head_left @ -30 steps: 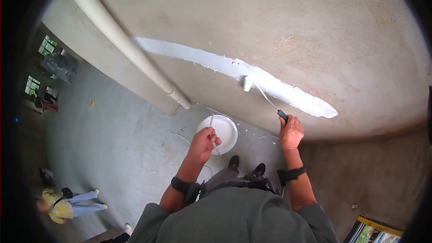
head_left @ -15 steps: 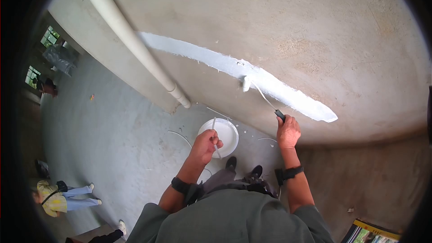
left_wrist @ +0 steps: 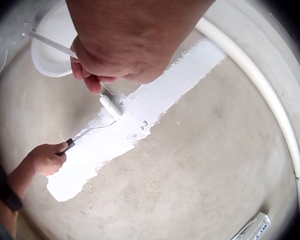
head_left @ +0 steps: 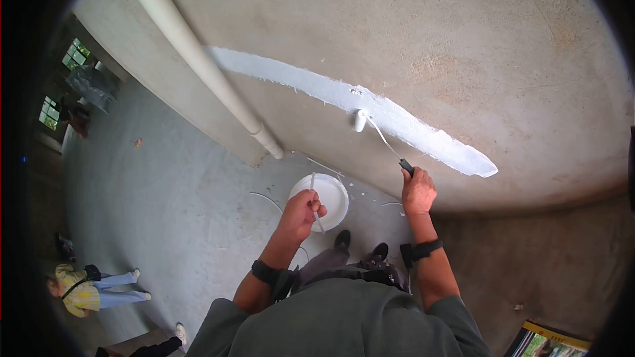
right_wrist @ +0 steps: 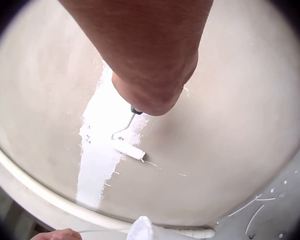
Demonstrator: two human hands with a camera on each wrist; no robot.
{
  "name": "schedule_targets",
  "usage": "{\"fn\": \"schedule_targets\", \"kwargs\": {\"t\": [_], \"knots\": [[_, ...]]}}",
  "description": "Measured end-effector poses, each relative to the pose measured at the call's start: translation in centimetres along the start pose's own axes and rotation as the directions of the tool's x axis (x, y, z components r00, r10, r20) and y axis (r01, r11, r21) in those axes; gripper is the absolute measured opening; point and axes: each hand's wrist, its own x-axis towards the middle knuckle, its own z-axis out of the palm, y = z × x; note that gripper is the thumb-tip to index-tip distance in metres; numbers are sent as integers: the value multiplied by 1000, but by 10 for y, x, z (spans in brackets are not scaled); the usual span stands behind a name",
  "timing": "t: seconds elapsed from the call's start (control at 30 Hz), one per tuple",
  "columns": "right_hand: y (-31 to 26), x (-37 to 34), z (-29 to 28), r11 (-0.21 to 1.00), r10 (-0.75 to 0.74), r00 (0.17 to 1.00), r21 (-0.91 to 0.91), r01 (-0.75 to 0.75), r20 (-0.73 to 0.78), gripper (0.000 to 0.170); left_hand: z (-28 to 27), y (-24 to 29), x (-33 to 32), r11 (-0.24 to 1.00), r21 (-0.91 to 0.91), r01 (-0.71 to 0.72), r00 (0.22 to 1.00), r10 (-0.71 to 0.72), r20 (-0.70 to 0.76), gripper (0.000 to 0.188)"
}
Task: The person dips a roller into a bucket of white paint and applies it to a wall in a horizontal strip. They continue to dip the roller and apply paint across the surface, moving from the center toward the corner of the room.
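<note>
My right hand [head_left: 419,192] grips the dark handle of a small paint roller [head_left: 360,121]. Its white sleeve lies against the wall at the lower edge of a white painted band [head_left: 291,79], joined to the handle by a thin bent wire. In the right wrist view the hand hides most of the roller handle [right_wrist: 135,110]. My left hand [head_left: 301,215], fingers curled, holds a thin white bar [head_left: 313,182], which looks like the handle of the round white bucket [head_left: 334,201] below it. White contents show inside the bucket.
A pale pipe [head_left: 198,66] runs down the wall to the floor. Thin white strips [head_left: 325,166] and white specks lie on the floor near my shoes [head_left: 342,240]. Another person [head_left: 83,289] stands at the far left, and a printed box [head_left: 549,340] sits at the lower right.
My right hand has shifted a little left, and the roller has moved slightly left along the lower edge of the painted band. The left hand keeps its grip in nearly the same place.
</note>
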Motion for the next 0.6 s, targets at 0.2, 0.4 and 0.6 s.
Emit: {"fn": "schedule_targets", "kwargs": {"t": [0.2,0.4,0.6], "knots": [[33,-25,-17,998,52,998,-26,-52,-20,31,2,-4,-3,1000,15,14,1000,-14,-16,17],[39,-36,-30,1000,19,998,-14,-20,-64,30,4,-7,-4,1000,22,17,1000,-17,-10,17],[35,-29,-34,999,-28,990,27,32,-137,29,9,-8,-4,1000,9,18,1000,-18,0,17]]}}
